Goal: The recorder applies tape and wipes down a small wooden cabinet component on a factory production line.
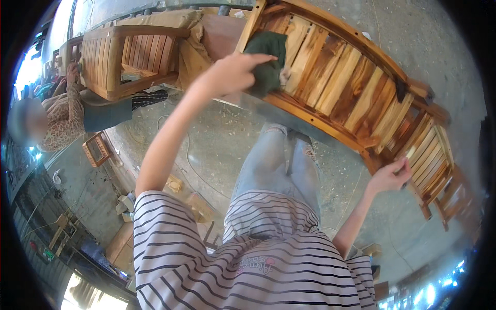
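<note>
Pointing across a crumpled dark green cloth (268, 75), the left hand (231, 76) has its index finger stretched straight while the other fingers curl loosely, with nothing visible in its grasp; whether the fingertip touches the fabric cannot be told. The cloth drapes in soft folds over the near end of a long slatted wooden piece (330, 85), a beige scrap (284, 76) just beside its edge. Broad slats run crosswise, streaked cream, honey and dark brown, with a smooth sheen, set inside a thick frame that looks bowed through the wide lens. At the far end, the right hand (390, 176) bends its thumb and fingers together at the tips, apparently pinching a small pale piece (411, 152), whose material is too blurred to tell, next to narrower, paler slats (429, 150). Beneath lies a grey, speckled floor (341, 191). To the left, a person (54, 124) in spotted sleeves has a hand at a second wooden piece (106, 59) with rounded rails and closely set slats, near wrinkled tan sheeting (194, 31). Below it stands a small reddish-brown wooden frame (106, 149), roughly rectangular.
</note>
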`<action>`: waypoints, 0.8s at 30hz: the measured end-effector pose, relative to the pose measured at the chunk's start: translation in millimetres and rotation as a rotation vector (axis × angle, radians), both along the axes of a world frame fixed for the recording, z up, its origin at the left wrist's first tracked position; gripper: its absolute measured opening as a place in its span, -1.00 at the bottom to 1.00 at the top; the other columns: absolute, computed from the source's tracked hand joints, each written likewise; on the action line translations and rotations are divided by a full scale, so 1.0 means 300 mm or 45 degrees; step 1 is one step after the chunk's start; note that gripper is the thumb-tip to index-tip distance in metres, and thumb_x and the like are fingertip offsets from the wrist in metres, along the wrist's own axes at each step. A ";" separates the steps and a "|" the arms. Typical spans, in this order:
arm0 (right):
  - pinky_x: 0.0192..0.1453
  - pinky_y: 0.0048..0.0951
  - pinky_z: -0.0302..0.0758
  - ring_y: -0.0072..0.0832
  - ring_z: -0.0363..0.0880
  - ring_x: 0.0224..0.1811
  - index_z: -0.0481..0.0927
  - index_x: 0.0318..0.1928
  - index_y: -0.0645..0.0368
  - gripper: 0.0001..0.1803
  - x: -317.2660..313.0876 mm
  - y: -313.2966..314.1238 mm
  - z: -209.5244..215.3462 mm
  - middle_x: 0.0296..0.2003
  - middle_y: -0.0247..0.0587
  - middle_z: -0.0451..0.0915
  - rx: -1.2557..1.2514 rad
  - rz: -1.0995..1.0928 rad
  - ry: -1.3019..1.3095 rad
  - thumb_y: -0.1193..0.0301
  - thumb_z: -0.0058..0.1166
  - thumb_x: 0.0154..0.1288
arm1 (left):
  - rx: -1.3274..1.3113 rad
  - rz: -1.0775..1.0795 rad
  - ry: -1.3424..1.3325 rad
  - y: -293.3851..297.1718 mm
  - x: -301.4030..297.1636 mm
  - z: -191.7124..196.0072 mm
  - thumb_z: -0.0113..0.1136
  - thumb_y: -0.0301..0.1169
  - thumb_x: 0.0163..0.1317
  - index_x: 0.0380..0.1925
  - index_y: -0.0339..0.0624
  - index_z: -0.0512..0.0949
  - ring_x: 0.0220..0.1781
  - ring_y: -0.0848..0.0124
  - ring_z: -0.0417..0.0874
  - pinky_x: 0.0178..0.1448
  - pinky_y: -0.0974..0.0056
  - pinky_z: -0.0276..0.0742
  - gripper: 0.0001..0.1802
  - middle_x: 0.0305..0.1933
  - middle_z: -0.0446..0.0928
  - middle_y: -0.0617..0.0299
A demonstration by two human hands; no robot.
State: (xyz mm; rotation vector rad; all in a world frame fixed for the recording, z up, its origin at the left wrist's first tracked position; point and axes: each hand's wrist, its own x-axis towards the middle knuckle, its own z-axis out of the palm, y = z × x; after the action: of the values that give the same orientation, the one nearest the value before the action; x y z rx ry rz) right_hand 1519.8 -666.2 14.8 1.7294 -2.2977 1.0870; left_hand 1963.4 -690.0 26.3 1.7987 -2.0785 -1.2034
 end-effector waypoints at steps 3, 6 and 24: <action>-0.06 -0.45 0.64 -0.32 0.67 -0.10 0.49 -0.15 0.42 -0.86 0.104 -0.169 0.035 -0.16 0.06 0.62 -0.128 0.157 -0.235 0.53 0.02 0.43 | -0.517 0.572 0.160 -0.111 0.196 0.114 -0.08 -0.58 0.00 0.22 -0.23 0.43 0.11 0.07 0.55 0.25 0.13 0.40 -0.34 0.04 0.55 -0.18; -0.15 -0.47 0.55 -0.47 0.63 -0.21 0.59 -0.10 0.30 -0.84 0.358 -0.459 0.018 -0.24 -0.17 0.62 -0.002 0.456 -0.254 0.48 0.11 0.38 | -0.692 1.069 0.712 -0.105 0.435 0.091 0.04 -0.49 0.22 0.41 -0.12 0.15 -0.24 -0.14 0.56 -0.19 0.00 0.53 -0.30 -0.26 0.53 -0.21; -0.17 -0.15 0.51 0.02 0.60 -0.22 0.48 -0.23 0.21 -0.86 0.540 -0.525 -0.218 -0.27 0.09 0.61 1.008 1.078 -0.287 0.39 0.01 0.35 | 0.692 1.226 0.711 0.160 0.351 -0.330 -0.06 -0.55 0.14 0.17 -0.23 0.43 -0.09 0.41 0.60 0.00 0.37 0.50 -0.48 -0.03 0.57 0.15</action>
State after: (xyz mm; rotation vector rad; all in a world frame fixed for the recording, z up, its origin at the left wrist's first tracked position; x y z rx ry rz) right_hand 1681.8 -823.7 -50.6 3.2097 -2.3049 0.3809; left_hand 2068.8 -641.9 -72.8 1.9223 -0.4656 -1.6913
